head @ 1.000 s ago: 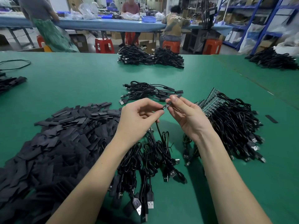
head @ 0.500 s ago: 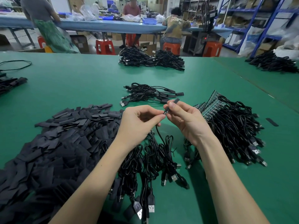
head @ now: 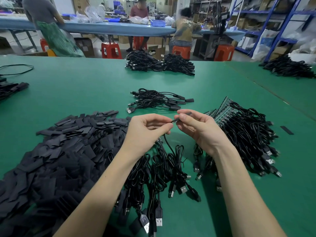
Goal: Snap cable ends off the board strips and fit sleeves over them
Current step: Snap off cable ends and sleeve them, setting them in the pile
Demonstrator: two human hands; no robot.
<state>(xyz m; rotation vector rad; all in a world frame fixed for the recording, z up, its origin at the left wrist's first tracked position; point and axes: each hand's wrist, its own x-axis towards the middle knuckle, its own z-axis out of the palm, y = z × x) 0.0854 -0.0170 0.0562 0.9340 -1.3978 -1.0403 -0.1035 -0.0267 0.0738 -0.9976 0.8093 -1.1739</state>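
I see a workshop with a wide green table; people sit at a blue bench behind it. Above the table my left hand pinches the end of a black cable between thumb and forefinger, the cable hanging down from under that hand to the bundle of cables below. My right hand pinches a black sleeve, one end meeting the cable tip just at the left fingertips. A heap of sleeves lies left; cables on board strips lie right; finished cables lie beyond my hands.
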